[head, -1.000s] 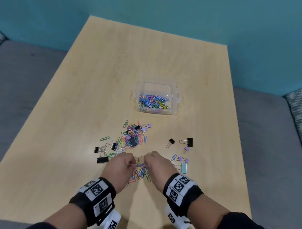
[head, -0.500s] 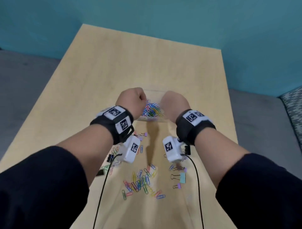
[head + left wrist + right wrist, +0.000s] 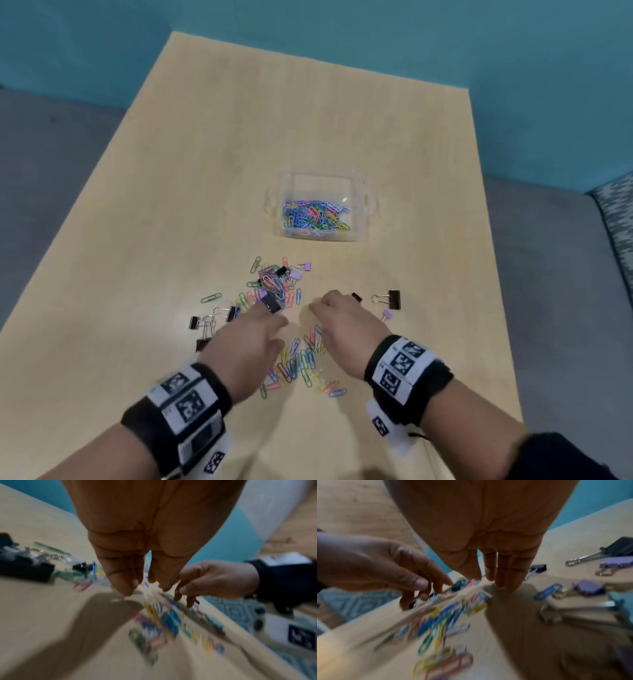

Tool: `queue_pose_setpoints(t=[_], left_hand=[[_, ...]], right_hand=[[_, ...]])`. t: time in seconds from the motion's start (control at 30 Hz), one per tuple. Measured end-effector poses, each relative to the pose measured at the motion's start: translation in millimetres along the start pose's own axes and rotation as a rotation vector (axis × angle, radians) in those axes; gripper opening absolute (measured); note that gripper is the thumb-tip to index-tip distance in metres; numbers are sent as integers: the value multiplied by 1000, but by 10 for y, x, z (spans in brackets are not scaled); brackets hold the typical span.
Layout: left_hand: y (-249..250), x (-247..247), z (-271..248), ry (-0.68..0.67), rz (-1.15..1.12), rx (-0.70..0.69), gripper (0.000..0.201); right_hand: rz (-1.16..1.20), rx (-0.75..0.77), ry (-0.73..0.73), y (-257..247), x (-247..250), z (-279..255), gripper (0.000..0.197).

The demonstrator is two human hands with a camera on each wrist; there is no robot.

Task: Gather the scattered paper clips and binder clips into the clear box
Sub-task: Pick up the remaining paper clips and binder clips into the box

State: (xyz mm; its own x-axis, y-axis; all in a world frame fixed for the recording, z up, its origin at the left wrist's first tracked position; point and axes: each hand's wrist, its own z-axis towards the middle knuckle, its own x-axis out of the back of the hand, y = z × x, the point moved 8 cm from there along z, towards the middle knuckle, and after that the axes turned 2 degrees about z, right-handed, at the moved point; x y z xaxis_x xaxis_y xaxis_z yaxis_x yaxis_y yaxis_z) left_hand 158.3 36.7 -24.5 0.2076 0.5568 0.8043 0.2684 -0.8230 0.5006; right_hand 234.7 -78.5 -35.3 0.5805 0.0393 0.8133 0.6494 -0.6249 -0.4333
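Note:
The clear box point(image 3: 369, 202) stands mid-table with a layer of coloured paper clips point(image 3: 313, 217) inside. A loose pile of paper clips point(image 3: 299, 366) lies on the table between my two hands. My left hand point(image 3: 267, 330) and right hand point(image 3: 330, 308) hover just above it, fingers straight and pointing down, holding nothing. In the left wrist view the left hand point(image 3: 137, 563) is empty; the right hand point(image 3: 496, 568) is just as bare in the right wrist view. A second heap of clips point(image 3: 274, 284) lies between the hands and the box.
Black binder clips point(image 3: 205, 325) lie left of my left hand. A larger black binder clip point(image 3: 394, 298) and a purple one point(image 3: 387, 313) lie to the right. The wooden table point(image 3: 171, 205) ends near my right forearm, with grey floor beyond.
Half a second ago both hands were closed over the box. They have come back toward me and opened above the near pile of paper clips.

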Motion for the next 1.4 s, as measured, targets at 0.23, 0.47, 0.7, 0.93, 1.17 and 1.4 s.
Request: queue_pose_setpoints(t=[0.23, 0.47, 0.7, 0.93, 1.17, 1.4], left_hand=[[80, -451, -215, 27, 362, -165, 22], [-280, -372, -597, 0, 6, 64, 51], [-102, -539, -431, -3, 18, 63, 57], [44, -561, -145, -4, 68, 52, 4], [53, -548, -120, -19, 203, 44, 12], [60, -496, -138, -43, 255, -16, 19]], right_hand=[[-171, 46, 25, -207, -368, -229, 29], [68, -147, 82, 25, -373, -754, 48], [154, -191, 98, -48, -585, -635, 54], [65, -193, 115, -133, -521, -284, 21], [17, -171, 48, -178, -452, -277, 27], [-11, -184, 33, -135, -397, -263, 14]])
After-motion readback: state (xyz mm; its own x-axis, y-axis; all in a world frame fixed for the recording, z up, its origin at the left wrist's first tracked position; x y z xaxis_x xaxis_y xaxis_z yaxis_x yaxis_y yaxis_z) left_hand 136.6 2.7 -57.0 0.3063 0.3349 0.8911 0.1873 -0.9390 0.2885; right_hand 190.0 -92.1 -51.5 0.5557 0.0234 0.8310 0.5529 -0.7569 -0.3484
